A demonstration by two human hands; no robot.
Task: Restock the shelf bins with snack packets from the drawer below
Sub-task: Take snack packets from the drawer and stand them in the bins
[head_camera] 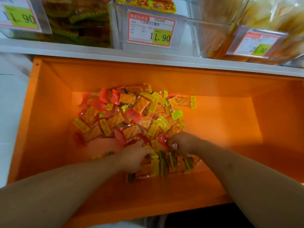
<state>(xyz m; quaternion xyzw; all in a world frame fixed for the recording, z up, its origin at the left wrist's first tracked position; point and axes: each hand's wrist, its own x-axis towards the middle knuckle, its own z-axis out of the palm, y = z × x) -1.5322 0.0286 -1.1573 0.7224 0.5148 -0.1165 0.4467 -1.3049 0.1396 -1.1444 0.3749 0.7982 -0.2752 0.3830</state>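
One orange drawer [49,99] at frame centre holds one heap of snack packets [131,112] (too many and too jumbled to count), two hands reach in from below, and three clear shelf bins with three price tags line the top.

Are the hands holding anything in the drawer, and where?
Both hands, left hand and right hand, grip the near packets from the pile's top; which part of each wrapper cannot be told.

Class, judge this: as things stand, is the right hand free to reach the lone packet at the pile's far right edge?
Probably yes: nothing covers the lone packet, and the right hand is already inside the open drawer.
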